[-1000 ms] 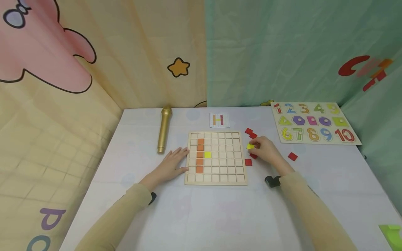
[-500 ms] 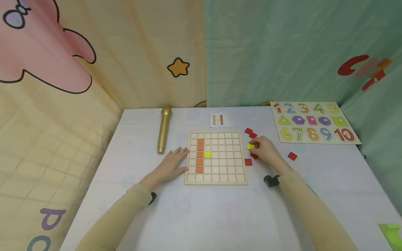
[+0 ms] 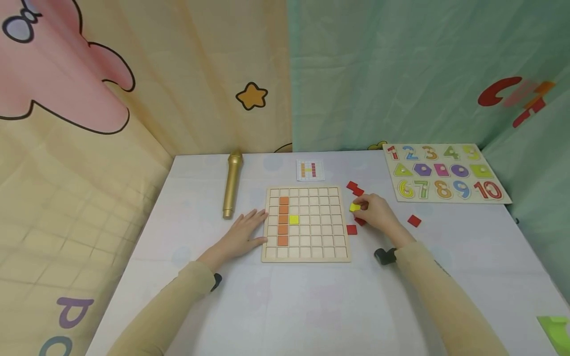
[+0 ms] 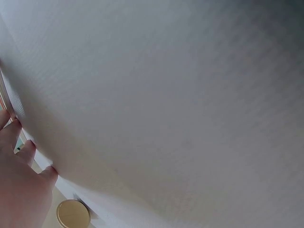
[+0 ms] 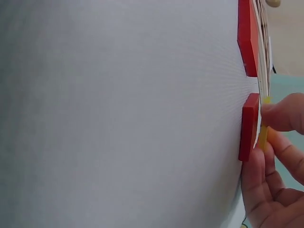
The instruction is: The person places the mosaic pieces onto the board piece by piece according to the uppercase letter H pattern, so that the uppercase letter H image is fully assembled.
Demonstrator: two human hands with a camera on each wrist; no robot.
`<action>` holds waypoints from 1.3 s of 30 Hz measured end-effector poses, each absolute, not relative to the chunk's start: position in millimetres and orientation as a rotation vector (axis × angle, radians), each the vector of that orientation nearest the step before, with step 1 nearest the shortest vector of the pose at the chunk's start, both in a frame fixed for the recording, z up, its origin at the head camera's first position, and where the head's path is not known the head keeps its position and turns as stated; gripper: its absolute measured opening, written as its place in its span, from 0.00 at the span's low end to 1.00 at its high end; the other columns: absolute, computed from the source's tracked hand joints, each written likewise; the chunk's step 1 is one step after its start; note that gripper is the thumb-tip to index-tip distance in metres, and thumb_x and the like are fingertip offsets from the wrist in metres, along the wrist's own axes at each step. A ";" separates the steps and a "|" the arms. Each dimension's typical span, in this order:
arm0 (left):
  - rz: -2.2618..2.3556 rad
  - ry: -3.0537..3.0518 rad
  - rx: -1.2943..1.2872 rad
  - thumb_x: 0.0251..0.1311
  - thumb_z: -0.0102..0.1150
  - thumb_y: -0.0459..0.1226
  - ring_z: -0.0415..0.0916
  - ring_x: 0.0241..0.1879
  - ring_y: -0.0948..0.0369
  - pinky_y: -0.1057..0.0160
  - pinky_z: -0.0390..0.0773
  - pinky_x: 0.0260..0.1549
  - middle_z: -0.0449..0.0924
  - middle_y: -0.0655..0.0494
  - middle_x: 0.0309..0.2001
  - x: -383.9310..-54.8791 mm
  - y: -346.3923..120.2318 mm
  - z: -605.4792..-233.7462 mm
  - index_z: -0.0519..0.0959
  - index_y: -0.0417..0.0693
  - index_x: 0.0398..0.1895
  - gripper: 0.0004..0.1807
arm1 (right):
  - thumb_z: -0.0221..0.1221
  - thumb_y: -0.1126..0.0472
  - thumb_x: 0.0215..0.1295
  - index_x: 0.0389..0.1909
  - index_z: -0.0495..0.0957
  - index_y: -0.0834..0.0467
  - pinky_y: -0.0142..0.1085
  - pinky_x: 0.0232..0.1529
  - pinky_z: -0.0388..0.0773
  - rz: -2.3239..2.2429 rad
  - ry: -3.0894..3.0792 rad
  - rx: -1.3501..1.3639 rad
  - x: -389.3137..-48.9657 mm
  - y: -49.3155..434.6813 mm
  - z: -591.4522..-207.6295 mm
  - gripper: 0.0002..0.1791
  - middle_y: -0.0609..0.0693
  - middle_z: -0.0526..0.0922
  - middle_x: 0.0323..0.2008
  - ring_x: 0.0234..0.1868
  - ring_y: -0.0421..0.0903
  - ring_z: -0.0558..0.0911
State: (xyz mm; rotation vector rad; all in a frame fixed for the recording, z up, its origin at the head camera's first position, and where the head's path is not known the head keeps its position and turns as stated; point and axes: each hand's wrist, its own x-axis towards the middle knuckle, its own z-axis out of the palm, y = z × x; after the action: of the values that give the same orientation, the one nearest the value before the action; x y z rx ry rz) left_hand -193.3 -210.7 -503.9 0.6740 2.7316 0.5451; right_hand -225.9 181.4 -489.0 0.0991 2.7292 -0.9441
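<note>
On the white table (image 3: 285, 306), a gold microphone (image 3: 232, 188) lies beyond the person's left hand (image 3: 240, 236), and a small picture card (image 3: 310, 170) lies past the far edge of the wooden grid board (image 3: 311, 237). A number puzzle (image 3: 432, 193) lies at the far right; a light-green object (image 3: 556, 333) is cut off at the lower right corner. Nearest the work are red tiles: a close pair (image 3: 355, 188) beyond the right hand (image 3: 374, 211), one (image 3: 359, 221) partly hidden by its fingers, another (image 3: 352, 230) just beside the board's right edge, and a lone one (image 3: 414, 220) farther right.

Against the frame from half a second ago, hardly anything differs: both hands keep their places, the tiles lie as they did, and the view shifts only slightly.

The yellow tile (image 3: 354, 207) is bright, flat and square-edged, pinched between the right hand's thumb and fingers, to the right of the board; whether it touches the table cannot be told. The left hand lies with fingers spread against the board's left edge, gripping nothing. In the grid, five orange tiles (image 3: 283, 219) form a column, with a second yellow tile (image 3: 294, 219) right of the middle one.
</note>
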 end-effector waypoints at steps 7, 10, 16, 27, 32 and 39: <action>0.548 2.735 0.676 0.66 0.59 0.52 0.43 0.79 0.48 0.41 0.40 0.76 0.51 0.52 0.79 -193.0 -211.1 -505.0 0.54 0.48 0.77 0.42 | 0.65 0.58 0.62 0.55 0.77 0.63 0.35 0.42 0.81 -1.010 2.732 0.033 -222.5 172.9 -479.3 0.22 0.59 0.77 0.45 0.46 0.53 0.76; 0.554 2.736 0.679 0.66 0.59 0.51 0.43 0.79 0.48 0.41 0.40 0.77 0.51 0.52 0.79 -193.0 -211.4 -504.9 0.55 0.48 0.77 0.42 | 0.65 0.59 0.61 0.53 0.78 0.64 0.38 0.44 0.82 -1.054 2.742 -0.050 -221.1 163.7 -473.2 0.21 0.59 0.77 0.45 0.46 0.53 0.76; 0.543 2.735 0.686 0.66 0.58 0.52 0.42 0.79 0.48 0.41 0.40 0.77 0.50 0.52 0.79 -193.8 -212.1 -505.8 0.54 0.48 0.78 0.42 | 0.66 0.62 0.60 0.51 0.78 0.64 0.44 0.50 0.82 -1.156 2.712 -0.206 -216.6 139.2 -464.2 0.19 0.58 0.79 0.46 0.46 0.53 0.78; 0.553 2.732 0.676 0.67 0.57 0.52 0.42 0.79 0.47 0.41 0.39 0.76 0.50 0.51 0.79 -192.6 -212.2 -506.2 0.54 0.47 0.78 0.42 | 0.66 0.62 0.58 0.46 0.80 0.60 0.35 0.42 0.78 -1.094 2.630 -0.358 -214.2 89.0 -473.2 0.15 0.53 0.78 0.39 0.40 0.48 0.76; 0.557 2.727 0.676 0.66 0.57 0.52 0.42 0.79 0.48 0.41 0.39 0.77 0.50 0.52 0.79 -191.9 -211.1 -505.4 0.53 0.48 0.78 0.42 | 0.65 0.63 0.59 0.47 0.81 0.59 0.31 0.36 0.75 -1.047 2.606 -0.348 -214.2 72.2 -476.1 0.14 0.51 0.76 0.36 0.37 0.46 0.75; 0.560 2.731 0.681 0.66 0.58 0.52 0.42 0.79 0.47 0.41 0.39 0.76 0.50 0.51 0.79 -192.2 -210.6 -504.1 0.54 0.47 0.78 0.42 | 0.65 0.66 0.58 0.46 0.82 0.60 0.32 0.35 0.73 -1.000 2.649 -0.382 -220.1 65.6 -481.5 0.14 0.51 0.75 0.34 0.34 0.45 0.74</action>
State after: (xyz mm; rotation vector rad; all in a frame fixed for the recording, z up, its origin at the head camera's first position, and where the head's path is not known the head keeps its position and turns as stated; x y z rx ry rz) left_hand -192.2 -210.6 -504.1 0.6812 2.7311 0.5597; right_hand -220.1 65.6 -481.5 -0.3823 2.6492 -1.0001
